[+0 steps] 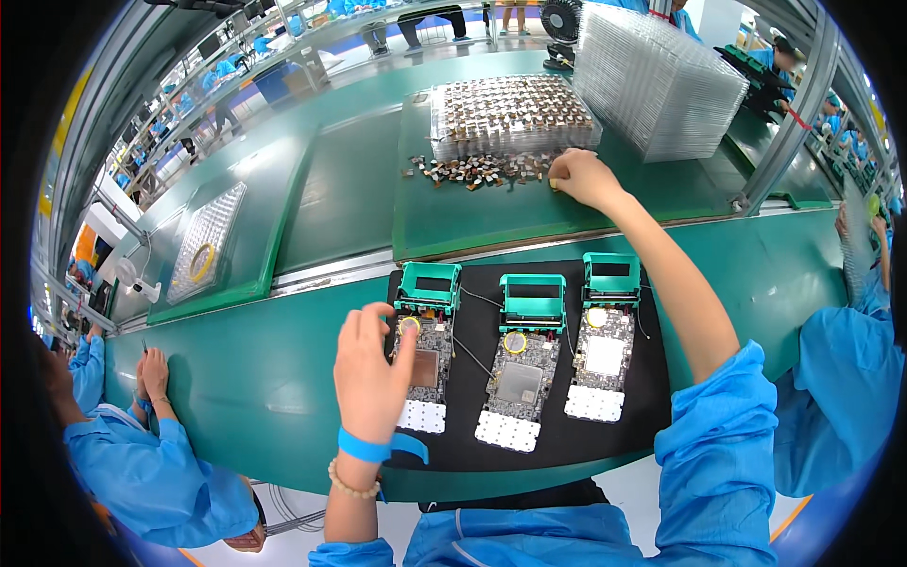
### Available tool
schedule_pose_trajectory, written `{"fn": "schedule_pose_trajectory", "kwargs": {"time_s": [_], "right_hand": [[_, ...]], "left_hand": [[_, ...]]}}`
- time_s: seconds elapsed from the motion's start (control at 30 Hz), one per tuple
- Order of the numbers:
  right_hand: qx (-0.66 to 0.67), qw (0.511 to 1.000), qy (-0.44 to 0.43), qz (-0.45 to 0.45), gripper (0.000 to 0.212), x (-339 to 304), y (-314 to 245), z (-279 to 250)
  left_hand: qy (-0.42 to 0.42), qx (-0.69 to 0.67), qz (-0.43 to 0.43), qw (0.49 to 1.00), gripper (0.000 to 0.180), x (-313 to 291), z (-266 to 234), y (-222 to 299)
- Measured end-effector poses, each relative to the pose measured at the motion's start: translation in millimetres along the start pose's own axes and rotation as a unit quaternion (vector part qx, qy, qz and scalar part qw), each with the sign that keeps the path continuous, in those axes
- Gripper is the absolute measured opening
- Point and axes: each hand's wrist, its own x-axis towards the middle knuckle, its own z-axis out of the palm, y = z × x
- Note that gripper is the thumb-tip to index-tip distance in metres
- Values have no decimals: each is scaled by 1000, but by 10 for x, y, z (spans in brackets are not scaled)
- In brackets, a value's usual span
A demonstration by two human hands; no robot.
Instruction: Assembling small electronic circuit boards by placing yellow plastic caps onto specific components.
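Three circuit boards lie side by side on a black mat: the left board (424, 369), the middle board (519, 383) and the right board (603, 354). Each has a green plastic frame at its far end and a round, yellow-rimmed part below it. My left hand (368, 373) is over the left edge of the left board, its thumb and fingers apart and nothing seen between them. It wears a blue wrist strap (364, 448). Reaching far forward, my right hand (586, 180) pinches at the right end of a pile of small parts (472, 170); what its fingertips hold is too small to name.
Behind the pile stands a stack of clear trays (515, 109) filled with small parts. A taller stack of clear trays (652, 80) rises at the right. Farther left lie another clear tray (213, 227) and a yellow tape roll (201, 262). Co-workers sit on both sides.
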Motion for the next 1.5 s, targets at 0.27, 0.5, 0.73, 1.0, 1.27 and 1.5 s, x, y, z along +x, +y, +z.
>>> {"fn": "schedule_pose_trajectory", "kwargs": {"time_s": [0.27, 0.5, 0.73, 1.0, 1.27, 1.5], "right_hand": [[131, 987, 91, -16, 10, 5, -131, -167], [433, 901, 28, -18, 10, -517, -622, -401], [473, 881, -25, -11, 14, -1176, -1060, -324], [367, 922, -106, -69, 14, -1445, -1184, -245], [346, 929, -95, -94, 14, -1450, -1229, -235], [345, 930, -83, -100, 14, -1453, -1220, -202]], "left_hand": [[-56, 64, 139, 987, 36, -195, 493, 563], [-66, 60, 143, 986, 46, -139, 736, 537], [-150, -253, -7, 956, 36, 15, 652, 468], [-178, -417, -88, 887, 22, 15, 642, 379], [-146, -382, -64, 910, 22, 5, 634, 439], [-151, -371, -61, 914, 21, 9, 631, 456]]}}
